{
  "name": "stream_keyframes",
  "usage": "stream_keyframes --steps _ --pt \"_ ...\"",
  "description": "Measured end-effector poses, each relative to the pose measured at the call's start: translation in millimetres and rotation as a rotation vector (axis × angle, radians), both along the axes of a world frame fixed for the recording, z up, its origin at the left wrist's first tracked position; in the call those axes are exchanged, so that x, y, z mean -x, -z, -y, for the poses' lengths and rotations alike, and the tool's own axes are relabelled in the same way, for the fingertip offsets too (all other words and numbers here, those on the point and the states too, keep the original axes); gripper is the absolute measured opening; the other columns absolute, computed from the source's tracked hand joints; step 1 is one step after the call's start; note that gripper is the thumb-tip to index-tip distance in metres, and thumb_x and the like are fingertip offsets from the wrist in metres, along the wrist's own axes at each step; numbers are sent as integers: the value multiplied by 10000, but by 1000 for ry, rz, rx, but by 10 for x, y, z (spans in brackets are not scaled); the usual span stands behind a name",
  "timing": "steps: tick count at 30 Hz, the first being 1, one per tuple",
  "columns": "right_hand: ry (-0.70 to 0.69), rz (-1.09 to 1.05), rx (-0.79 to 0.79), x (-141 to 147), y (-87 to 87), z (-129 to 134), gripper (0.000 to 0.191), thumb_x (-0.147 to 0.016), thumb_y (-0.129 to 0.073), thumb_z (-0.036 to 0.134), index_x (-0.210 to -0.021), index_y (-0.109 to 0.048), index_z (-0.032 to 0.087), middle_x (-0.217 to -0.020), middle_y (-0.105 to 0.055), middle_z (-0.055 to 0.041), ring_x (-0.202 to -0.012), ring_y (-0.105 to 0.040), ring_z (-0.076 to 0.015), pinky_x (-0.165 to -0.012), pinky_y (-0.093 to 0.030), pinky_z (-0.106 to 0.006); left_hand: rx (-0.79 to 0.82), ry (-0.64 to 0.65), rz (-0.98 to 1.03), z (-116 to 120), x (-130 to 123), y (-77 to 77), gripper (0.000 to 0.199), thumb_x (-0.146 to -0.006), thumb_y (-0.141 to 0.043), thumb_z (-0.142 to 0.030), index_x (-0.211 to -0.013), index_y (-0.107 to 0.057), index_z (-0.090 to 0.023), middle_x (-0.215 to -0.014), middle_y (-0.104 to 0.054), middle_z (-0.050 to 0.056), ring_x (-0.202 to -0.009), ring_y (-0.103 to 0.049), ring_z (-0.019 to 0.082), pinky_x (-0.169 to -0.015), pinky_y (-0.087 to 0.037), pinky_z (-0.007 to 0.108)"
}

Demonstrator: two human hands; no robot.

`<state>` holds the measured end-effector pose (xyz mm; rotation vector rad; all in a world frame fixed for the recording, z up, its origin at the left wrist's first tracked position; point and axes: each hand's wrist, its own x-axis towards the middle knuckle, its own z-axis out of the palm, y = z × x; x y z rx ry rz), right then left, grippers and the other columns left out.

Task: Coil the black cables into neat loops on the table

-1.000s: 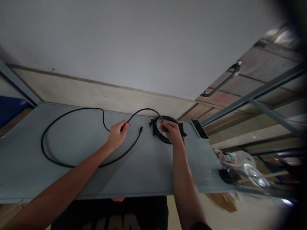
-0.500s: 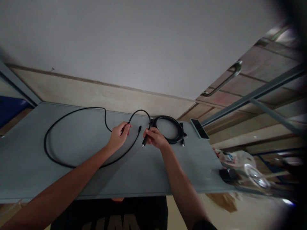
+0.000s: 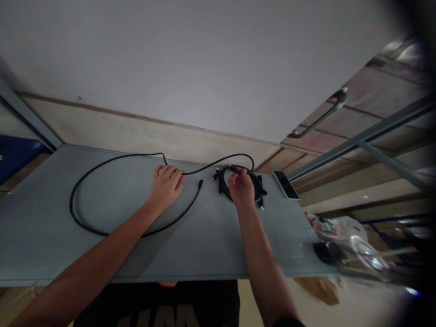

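A long black cable [image 3: 71, 200] lies in a wide loop on the grey table, one connector end resting near the middle. My left hand [image 3: 166, 184] is closed on this cable at the centre. From there the cable arcs rightward to my right hand [image 3: 242, 185], whose fingers pinch its other end, over a coiled black cable bundle [image 3: 259, 186]. Several connectors stick out at the sides of the bundle, and part of the coil is hidden behind my right hand.
A phone [image 3: 285, 184] lies at the right end of the grey table [image 3: 190, 254]. Past that edge are a plastic bag [image 3: 347, 227] and a dark object with a clear round part. A white panel and wall stand behind, metal posts at both sides.
My right hand has moved right and away from me with the cable end, now over the coiled bundle. The held cable's arc has stretched to the right. My left hand has turned slightly, still on the cable.
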<state>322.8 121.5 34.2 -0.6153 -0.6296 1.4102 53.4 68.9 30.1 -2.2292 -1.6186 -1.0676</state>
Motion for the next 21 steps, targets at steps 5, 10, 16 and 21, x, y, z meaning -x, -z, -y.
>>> stream_keyframes --steps 5,10,16,21 --pt "37 64 -57 -88 -4 -9 111 -865 -700 285 -806 -694 191 -671 -677 9 -591 -616 -89 -556 -532 -198 -72 25 49 -44 98 -51 141 -935 -533 -208 -978 -667 -207 -1111 -668 112 -1212 -533 305 -1087 -304 549" --pt "-283 363 -78 93 73 115 210 -828 -733 378 -816 -730 169 -583 -665 -17 -499 -613 -133 -455 -465 -235 -27 236 134 11 68 19 189 -956 -500 -273 -915 -667 -194 -788 -644 72 -800 -591 227 -846 -468 422" --pt "-744 339 55 534 260 360 356 -739 -802 469 -846 -718 140 -637 -712 -51 -546 -671 -165 -475 -490 -230 -25 471 219 206 -84 79 299 -1002 -388 -344 -1019 -643 -190 -818 -644 73 -774 -571 207 -739 -449 347" --pt "-925 192 150 719 397 520 371 -731 -798 497 -789 -676 151 -595 -681 -13 -488 -625 -129 -473 -497 -213 -41 658 271 257 -107 63 658 -974 -180 -629 -1132 -603 -150 -867 -619 112 -804 -536 236 -763 -441 383"
